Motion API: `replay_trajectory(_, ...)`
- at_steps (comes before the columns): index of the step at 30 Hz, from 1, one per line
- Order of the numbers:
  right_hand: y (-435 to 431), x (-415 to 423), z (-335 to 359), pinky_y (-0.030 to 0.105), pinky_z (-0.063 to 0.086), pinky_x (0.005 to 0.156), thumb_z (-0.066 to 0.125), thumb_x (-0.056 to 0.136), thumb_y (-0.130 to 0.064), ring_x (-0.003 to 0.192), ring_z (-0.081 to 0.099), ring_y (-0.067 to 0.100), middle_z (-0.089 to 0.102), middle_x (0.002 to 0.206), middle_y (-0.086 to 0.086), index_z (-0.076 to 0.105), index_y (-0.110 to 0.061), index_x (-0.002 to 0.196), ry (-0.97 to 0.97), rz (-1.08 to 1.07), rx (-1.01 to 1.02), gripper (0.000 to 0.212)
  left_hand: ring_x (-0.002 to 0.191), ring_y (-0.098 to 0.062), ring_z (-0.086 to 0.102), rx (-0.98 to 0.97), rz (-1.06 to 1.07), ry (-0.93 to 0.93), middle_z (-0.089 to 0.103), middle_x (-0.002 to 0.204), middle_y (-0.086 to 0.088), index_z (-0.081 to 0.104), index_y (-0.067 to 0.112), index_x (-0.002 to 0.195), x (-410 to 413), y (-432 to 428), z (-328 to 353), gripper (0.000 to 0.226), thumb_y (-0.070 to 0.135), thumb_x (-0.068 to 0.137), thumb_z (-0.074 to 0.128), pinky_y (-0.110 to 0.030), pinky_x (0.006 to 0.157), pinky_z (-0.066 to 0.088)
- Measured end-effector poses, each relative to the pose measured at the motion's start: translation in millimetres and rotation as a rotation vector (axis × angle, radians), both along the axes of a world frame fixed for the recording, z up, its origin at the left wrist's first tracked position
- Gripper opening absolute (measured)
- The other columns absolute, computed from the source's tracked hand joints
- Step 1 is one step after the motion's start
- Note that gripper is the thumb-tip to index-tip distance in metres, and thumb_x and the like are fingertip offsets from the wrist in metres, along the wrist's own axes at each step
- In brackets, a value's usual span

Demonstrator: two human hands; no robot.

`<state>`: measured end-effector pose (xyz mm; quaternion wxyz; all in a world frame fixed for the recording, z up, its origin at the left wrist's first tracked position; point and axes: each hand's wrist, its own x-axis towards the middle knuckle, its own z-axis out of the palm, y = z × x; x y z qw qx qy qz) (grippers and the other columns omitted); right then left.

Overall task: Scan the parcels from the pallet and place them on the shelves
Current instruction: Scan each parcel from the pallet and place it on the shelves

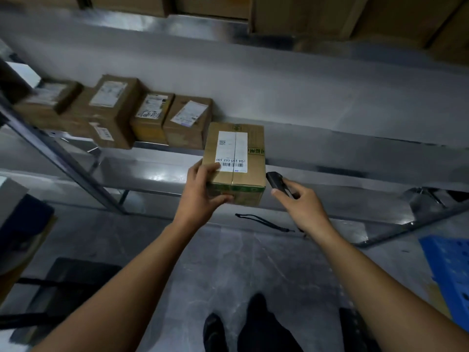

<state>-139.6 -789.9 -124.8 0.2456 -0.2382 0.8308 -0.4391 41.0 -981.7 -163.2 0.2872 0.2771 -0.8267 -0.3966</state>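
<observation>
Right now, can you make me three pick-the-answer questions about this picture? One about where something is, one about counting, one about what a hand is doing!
1. Where do the labelled boxes stand in a row?
A. left part of the shelf
B. on the floor
C. on the blue pallet

2. How many boxes does the left hand hold?
A. none
B. one
C. three

3. What is the right hand doing?
A. hanging empty
B. pushing a box
C. gripping a black scanner

Answers:
1 A: the row of boxes sits on the shelf, left of the hands.
2 B: the left hand grips one parcel.
3 C: the right hand is closed on the scanner.
</observation>
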Motion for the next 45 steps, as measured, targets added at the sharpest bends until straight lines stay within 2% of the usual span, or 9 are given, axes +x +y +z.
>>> replay_trajectory(4, -33.7, -24.0, -12.9, 0.024, 0.044, 0.09, 0.07, 0.085, -0.054, 0.115, 0.059, 0.009, 0.064, 0.13, -0.014, 0.061, -0.037, 0.136, -0.008, 0.012, 0.032, 0.054, 0.132, -0.008, 0.04, 0.062, 0.039, -0.027, 0.031, 0.153, 0.002, 0.042, 0.038, 0.14, -27.3, -24.4, -30.1, 0.084, 0.024, 0.073, 0.091, 0.002, 0.093, 0.036)
replay_trajectory(9, -79.1, -61.9, -28.4, 0.019, 0.043, 0.075, 0.068, 0.086, -0.053, 0.102, 0.057, 0.005, 0.063, 0.121, -0.016, 0.063, -0.043, 0.131, -0.032, 0.055, 0.06, 0.047, 0.138, -0.01, 0.034, 0.015, 0.059, -0.076, 0.022, 0.157, 0.004, 0.039, 0.037, 0.143, -65.8, -57.2, -56.7, 0.087, 0.019, 0.074, 0.09, -0.031, 0.108, 0.047)
replay_trajectory(16, -146.2, -125.3, -39.9, 0.027, 0.05, 0.092, 0.07, 0.086, -0.051, 0.112, 0.061, 0.011, 0.064, 0.131, -0.01, 0.058, -0.034, 0.14, -0.012, 0.082, 0.093, 0.058, 0.157, -0.039, 0.004, -0.369, 0.234, -0.229, 0.011, 0.169, -0.015, 0.031, 0.023, 0.158, -120.6, -91.9, -72.9, 0.085, 0.037, 0.088, 0.076, -0.062, 0.12, 0.025)
replay_trajectory(23, -191.4, -153.8, -45.2, 0.026, 0.049, 0.085, 0.067, 0.086, -0.048, 0.11, 0.064, 0.019, 0.067, 0.127, 0.0, 0.059, -0.034, 0.139, -0.026, 0.07, 0.138, 0.055, 0.157, -0.036, -0.004, -0.415, 0.159, -0.426, 0.004, 0.172, -0.01, 0.012, 0.023, 0.164, -150.6, -110.1, -74.7, 0.095, 0.071, 0.091, 0.05, -0.056, 0.126, 0.007)
replay_trajectory(28, -192.0, -150.5, -35.7, 0.034, 0.052, 0.096, 0.069, 0.086, -0.046, 0.112, 0.063, 0.019, 0.065, 0.131, 0.0, 0.06, -0.03, 0.139, -0.025, 0.067, 0.135, 0.056, 0.157, -0.038, -0.005, -0.36, 0.164, -0.434, 0.004, 0.171, -0.014, 0.011, 0.021, 0.165, -156.2, -108.5, -63.9, 0.101, 0.07, 0.089, 0.057, -0.05, 0.126, -0.003)
replay_trajectory(33, -146.0, -119.5, -31.3, 0.017, 0.048, 0.089, 0.069, 0.084, -0.051, 0.109, 0.06, 0.006, 0.063, 0.127, -0.015, 0.059, -0.037, 0.137, -0.007, -0.046, 0.09, 0.056, 0.157, -0.038, 0.004, -0.315, 0.088, -0.299, 0.017, 0.169, -0.016, 0.024, 0.012, 0.162, -141.5, -102.5, -52.6, 0.099, 0.065, 0.088, 0.064, -0.052, 0.127, 0.004)
replay_trajectory(38, -64.9, -64.2, -34.8, -0.002, 0.039, 0.076, 0.071, 0.084, -0.051, 0.106, 0.059, -0.005, 0.063, 0.118, -0.025, 0.061, -0.039, 0.134, -0.026, -0.288, 0.062, 0.053, 0.154, -0.037, 0.02, -0.262, -0.115, -0.144, 0.036, 0.161, -0.013, 0.039, 0.009, 0.154, -134.9, -70.7, -51.7, 0.089, 0.063, 0.088, 0.066, -0.055, 0.123, 0.021)
replay_trajectory(43, 37.0, -14.0, -34.5, -0.006, 0.037, 0.067, 0.071, 0.078, -0.058, 0.086, 0.053, -0.025, 0.055, 0.097, -0.045, 0.059, -0.044, 0.134, 0.028, -0.578, 0.074, 0.06, 0.157, -0.024, 0.008, -0.168, -0.471, -0.166, 0.026, 0.167, -0.003, 0.031, 0.025, 0.159, -141.2, -1.1, -53.3, 0.091, 0.071, 0.087, 0.062, -0.049, 0.127, 0.009)
replay_trajectory(45, 79.5, 5.3, -33.7, -0.003, 0.039, 0.071, 0.069, 0.073, -0.063, 0.092, 0.056, -0.017, 0.056, 0.101, -0.045, 0.058, -0.043, 0.135, 0.052, -0.678, 0.089, 0.066, 0.158, -0.024, 0.004, -0.149, -0.619, -0.189, 0.022, 0.169, -0.001, 0.028, 0.029, 0.16, -145.7, 33.5, -49.8, 0.094, 0.077, 0.084, 0.057, -0.049, 0.127, 0.002)
